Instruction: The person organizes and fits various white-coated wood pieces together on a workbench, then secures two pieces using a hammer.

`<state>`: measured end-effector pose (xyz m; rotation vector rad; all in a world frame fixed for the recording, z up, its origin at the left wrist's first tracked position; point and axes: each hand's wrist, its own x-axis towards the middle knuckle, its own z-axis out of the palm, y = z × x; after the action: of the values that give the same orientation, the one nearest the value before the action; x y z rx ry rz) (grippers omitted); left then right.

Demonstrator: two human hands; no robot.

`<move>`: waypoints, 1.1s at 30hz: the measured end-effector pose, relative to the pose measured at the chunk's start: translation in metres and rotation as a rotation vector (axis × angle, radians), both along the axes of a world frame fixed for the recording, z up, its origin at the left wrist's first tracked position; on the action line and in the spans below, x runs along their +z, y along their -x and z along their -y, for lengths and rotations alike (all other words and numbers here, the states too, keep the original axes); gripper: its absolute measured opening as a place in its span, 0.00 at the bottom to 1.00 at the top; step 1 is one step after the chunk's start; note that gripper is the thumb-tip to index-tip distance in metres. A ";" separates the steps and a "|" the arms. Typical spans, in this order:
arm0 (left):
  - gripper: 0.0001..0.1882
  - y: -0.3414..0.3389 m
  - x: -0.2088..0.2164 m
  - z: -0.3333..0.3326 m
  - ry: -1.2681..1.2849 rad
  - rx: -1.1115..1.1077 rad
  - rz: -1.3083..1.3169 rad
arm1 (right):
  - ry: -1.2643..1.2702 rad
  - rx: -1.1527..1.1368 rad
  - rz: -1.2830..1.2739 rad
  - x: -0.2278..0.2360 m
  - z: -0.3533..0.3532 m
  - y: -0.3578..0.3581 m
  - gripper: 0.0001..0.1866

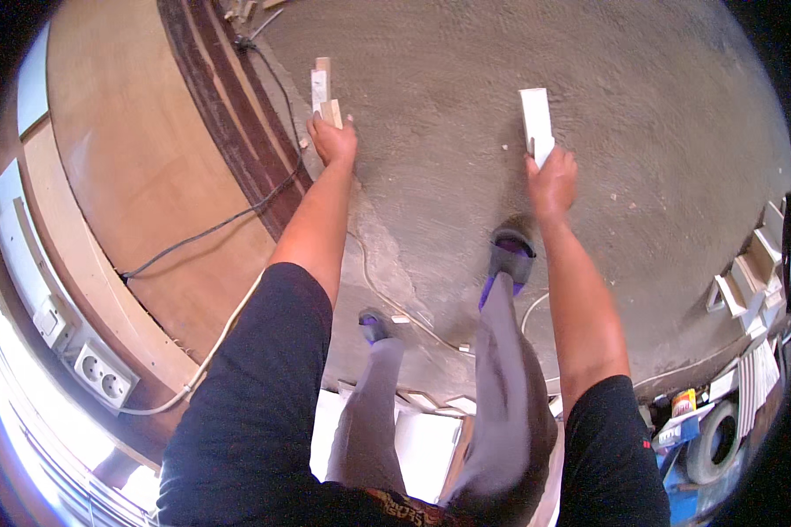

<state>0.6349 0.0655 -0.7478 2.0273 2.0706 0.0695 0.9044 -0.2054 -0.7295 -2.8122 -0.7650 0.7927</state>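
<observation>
Above the concrete floor (466, 114), left hand (334, 140) grips seemingly three wood offcuts (323, 92), right hand (551, 180) one white strip (535, 123).

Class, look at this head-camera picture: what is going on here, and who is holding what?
A person stands on a rough concrete floor, seen from above, with both arms stretched forward. The left hand grips a few short wooden offcuts. The right hand grips a white rectangular piece. A dark cable runs over the wooden panel at left, near a white power strip. More white pieces lie behind the feet.
</observation>
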 end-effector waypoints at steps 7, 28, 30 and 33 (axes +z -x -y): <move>0.47 0.054 -0.024 -0.047 0.227 0.120 -0.051 | -0.176 0.108 -0.149 0.017 -0.055 0.061 0.22; 0.17 -0.054 0.210 0.172 0.773 0.410 1.295 | -0.513 -0.280 -1.064 0.178 -0.066 0.067 0.22; 0.17 -0.054 0.256 0.176 0.857 0.389 1.339 | -0.495 -0.235 -1.030 0.226 -0.059 0.062 0.25; 0.18 -0.054 0.322 0.187 0.811 0.330 1.342 | -0.607 -0.179 -0.961 0.297 -0.050 0.069 0.26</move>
<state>0.6889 -0.1218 -0.4257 0.6968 1.1584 0.4232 0.8355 -0.1554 -0.4323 -1.6401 -0.4469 1.3930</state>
